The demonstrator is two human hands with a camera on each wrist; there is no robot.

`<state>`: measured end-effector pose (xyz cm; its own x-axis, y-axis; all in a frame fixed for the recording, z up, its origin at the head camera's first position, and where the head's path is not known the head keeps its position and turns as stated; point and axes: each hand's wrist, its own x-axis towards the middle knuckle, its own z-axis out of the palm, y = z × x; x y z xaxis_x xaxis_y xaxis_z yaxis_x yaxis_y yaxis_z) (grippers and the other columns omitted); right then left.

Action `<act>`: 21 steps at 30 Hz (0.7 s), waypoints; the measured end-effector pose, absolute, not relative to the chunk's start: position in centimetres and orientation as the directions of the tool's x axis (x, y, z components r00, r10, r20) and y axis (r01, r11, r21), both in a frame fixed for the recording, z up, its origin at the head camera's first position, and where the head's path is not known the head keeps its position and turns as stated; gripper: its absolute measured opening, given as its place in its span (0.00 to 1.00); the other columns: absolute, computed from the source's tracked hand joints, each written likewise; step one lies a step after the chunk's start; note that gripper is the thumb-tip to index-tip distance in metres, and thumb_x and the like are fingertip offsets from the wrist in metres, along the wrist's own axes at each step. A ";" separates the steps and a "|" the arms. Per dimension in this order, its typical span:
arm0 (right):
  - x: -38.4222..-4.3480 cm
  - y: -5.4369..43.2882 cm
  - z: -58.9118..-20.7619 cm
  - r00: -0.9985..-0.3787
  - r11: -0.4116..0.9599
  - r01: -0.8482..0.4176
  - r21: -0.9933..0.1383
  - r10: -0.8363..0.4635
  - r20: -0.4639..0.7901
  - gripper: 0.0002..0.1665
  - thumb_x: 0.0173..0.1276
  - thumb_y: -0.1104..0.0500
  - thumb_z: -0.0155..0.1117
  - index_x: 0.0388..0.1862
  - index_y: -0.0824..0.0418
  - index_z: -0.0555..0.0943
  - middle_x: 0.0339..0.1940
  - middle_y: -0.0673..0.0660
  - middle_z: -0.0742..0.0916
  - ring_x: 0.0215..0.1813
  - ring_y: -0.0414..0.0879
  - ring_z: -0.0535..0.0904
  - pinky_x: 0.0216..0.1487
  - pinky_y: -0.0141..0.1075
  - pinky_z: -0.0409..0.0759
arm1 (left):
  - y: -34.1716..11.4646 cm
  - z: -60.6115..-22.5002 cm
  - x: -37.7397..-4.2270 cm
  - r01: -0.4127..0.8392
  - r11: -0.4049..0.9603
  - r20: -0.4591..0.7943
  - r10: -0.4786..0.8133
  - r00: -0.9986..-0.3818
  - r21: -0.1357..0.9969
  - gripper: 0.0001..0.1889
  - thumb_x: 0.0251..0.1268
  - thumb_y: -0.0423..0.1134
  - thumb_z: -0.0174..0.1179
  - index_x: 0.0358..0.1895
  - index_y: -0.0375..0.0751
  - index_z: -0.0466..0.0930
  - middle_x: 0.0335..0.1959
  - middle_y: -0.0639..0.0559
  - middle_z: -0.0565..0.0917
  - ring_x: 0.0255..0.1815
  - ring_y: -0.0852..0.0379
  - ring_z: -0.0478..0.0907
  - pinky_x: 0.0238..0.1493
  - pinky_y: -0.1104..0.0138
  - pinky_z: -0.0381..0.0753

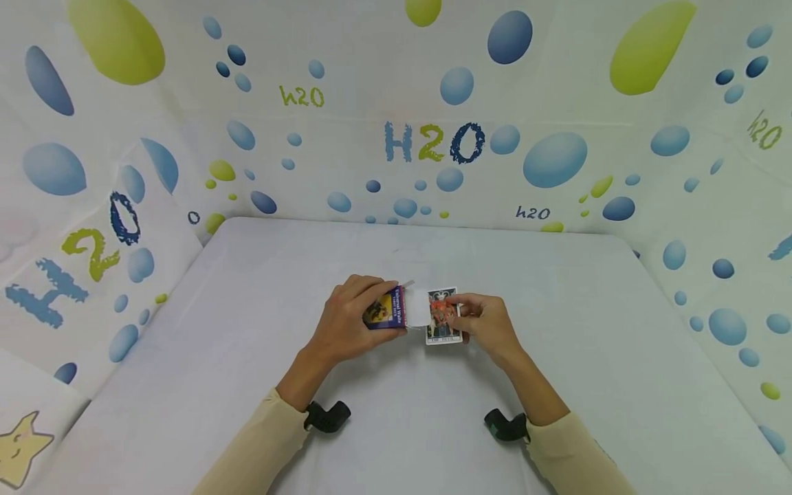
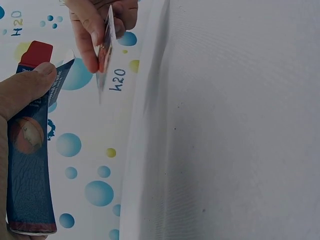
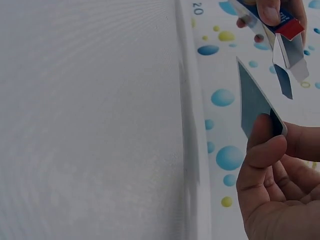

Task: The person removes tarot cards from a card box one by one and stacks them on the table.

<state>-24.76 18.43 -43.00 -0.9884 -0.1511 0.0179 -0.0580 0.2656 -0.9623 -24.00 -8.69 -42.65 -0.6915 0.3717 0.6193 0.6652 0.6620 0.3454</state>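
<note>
My left hand (image 1: 354, 317) grips a dark blue tarot card box (image 1: 386, 309) above the table, thumb along one narrow side. The box's white top flap (image 1: 417, 307) stands folded out toward the right, and a red end tab shows in the left wrist view. Between thumb and fingers, my right hand (image 1: 489, 324) pinches a tarot card (image 1: 441, 326) with a red horned figure, printed "The Devil". In the head view the card's left edge lies right beside the flap. The right wrist view shows a gap between card and box (image 3: 287, 25). The inside of the box is hidden.
A white cloth covers the table (image 1: 396, 412). Behind it hangs a white backdrop (image 1: 371, 89) with blue and green drops and "H2O" lettering. A black wrist camera (image 1: 328, 417) sits at the left sleeve, another black camera (image 1: 506, 425) at the right.
</note>
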 end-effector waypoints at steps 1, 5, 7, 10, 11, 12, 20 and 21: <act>-24.8 18.4 -43.0 -0.989 0.273 -0.046 -0.961 -0.148 0.005 0.21 0.59 0.73 0.71 0.53 0.67 0.86 0.25 0.56 0.79 0.18 0.46 0.75 0.22 0.39 0.78 | -8.7 -42.6 -24.0 0.665 0.662 0.619 0.373 -0.691 0.345 0.40 0.41 0.54 0.83 0.62 0.47 0.82 0.54 0.50 0.83 0.55 0.53 0.76 0.48 0.57 0.76; -24.8 18.4 -43.2 -0.990 0.296 -0.004 -0.955 -0.135 -0.037 0.20 0.59 0.72 0.71 0.52 0.66 0.87 0.24 0.55 0.78 0.18 0.46 0.75 0.22 0.39 0.78 | -8.7 -42.6 -24.0 0.668 0.659 0.620 0.373 -0.690 0.346 0.40 0.41 0.54 0.83 0.62 0.47 0.82 0.54 0.50 0.83 0.55 0.53 0.76 0.49 0.57 0.76; -24.8 18.3 -43.3 -0.990 0.303 0.007 -0.953 -0.130 -0.049 0.19 0.59 0.72 0.71 0.51 0.66 0.87 0.23 0.55 0.78 0.18 0.46 0.75 0.22 0.39 0.77 | -8.7 -42.6 -23.9 0.669 0.658 0.621 0.374 -0.689 0.346 0.40 0.41 0.54 0.83 0.62 0.47 0.82 0.54 0.50 0.83 0.56 0.53 0.76 0.49 0.57 0.77; -24.8 18.3 -43.5 -0.990 0.313 0.027 -0.949 -0.121 -0.068 0.19 0.59 0.72 0.72 0.50 0.66 0.87 0.23 0.55 0.79 0.18 0.46 0.75 0.22 0.38 0.77 | -8.8 -42.7 -23.9 0.671 0.657 0.622 0.375 -0.687 0.345 0.40 0.41 0.54 0.83 0.62 0.47 0.82 0.54 0.50 0.83 0.55 0.52 0.76 0.49 0.56 0.77; -24.8 18.3 -43.6 -0.990 0.317 0.034 -0.948 -0.117 -0.074 0.18 0.59 0.72 0.72 0.50 0.66 0.87 0.22 0.55 0.79 0.18 0.46 0.75 0.21 0.38 0.76 | -8.8 -42.7 -23.9 0.670 0.658 0.622 0.375 -0.688 0.345 0.40 0.41 0.54 0.83 0.62 0.47 0.82 0.54 0.50 0.83 0.55 0.53 0.76 0.49 0.56 0.77; -24.8 18.3 -43.7 -0.990 0.322 0.042 -0.946 -0.113 -0.082 0.18 0.59 0.72 0.72 0.50 0.66 0.87 0.22 0.54 0.79 0.17 0.46 0.75 0.21 0.38 0.76 | -8.8 -42.7 -23.9 0.669 0.658 0.621 0.375 -0.688 0.344 0.40 0.41 0.54 0.83 0.62 0.47 0.82 0.54 0.50 0.83 0.55 0.53 0.76 0.49 0.56 0.77; -24.8 18.4 -44.1 -0.987 0.359 0.084 -0.930 -0.098 -0.127 0.16 0.62 0.69 0.70 0.50 0.69 0.86 0.22 0.55 0.81 0.18 0.44 0.74 0.22 0.37 0.75 | -8.8 -42.8 -23.8 0.672 0.654 0.618 0.379 -0.688 0.347 0.39 0.41 0.54 0.83 0.62 0.47 0.82 0.54 0.50 0.83 0.55 0.53 0.76 0.48 0.57 0.76; -24.8 18.4 -44.1 -0.986 0.364 0.086 -0.927 -0.100 -0.131 0.16 0.63 0.69 0.70 0.50 0.69 0.86 0.22 0.56 0.82 0.17 0.45 0.74 0.22 0.37 0.75 | -8.8 -42.8 -23.8 0.673 0.652 0.618 0.380 -0.688 0.348 0.39 0.41 0.53 0.83 0.62 0.47 0.82 0.54 0.50 0.83 0.55 0.53 0.76 0.48 0.57 0.76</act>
